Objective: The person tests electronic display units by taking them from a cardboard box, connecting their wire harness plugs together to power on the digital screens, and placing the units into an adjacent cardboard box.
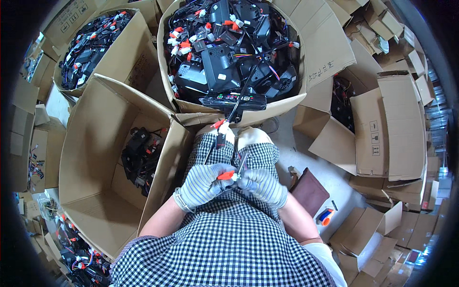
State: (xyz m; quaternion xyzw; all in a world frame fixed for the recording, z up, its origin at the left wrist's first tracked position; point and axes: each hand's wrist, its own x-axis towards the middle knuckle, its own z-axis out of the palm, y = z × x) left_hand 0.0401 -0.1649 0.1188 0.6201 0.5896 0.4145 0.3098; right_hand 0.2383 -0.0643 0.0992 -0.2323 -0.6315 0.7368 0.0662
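Observation:
Above my lap, my left hand point(203, 185), in a grey-striped work glove, is closed on a red cable connector point(225, 175). My right hand point(263, 184), gloved alike, pinches at a small white connector point(235, 177) that meets the red one. A slim grey, shiny piece point(243, 161) sticks up by the right fingertips; its kind I cannot make out. Ahead, a black display unit point(234, 101) with lit symbols rests at the near edge of a large carton. Its black cable runs toward me, with red and white plugs point(221, 126) and a small black tag hanging over my knees.
The large carton point(233, 117) is heaped with black plastic units and cables. At left stands a deep carton point(95, 143) with a few black units point(141, 158) inside. Another full carton point(95, 50) is behind it. Right: open cartons point(370, 129), a maroon board point(311, 193), an orange tape roll point(326, 217).

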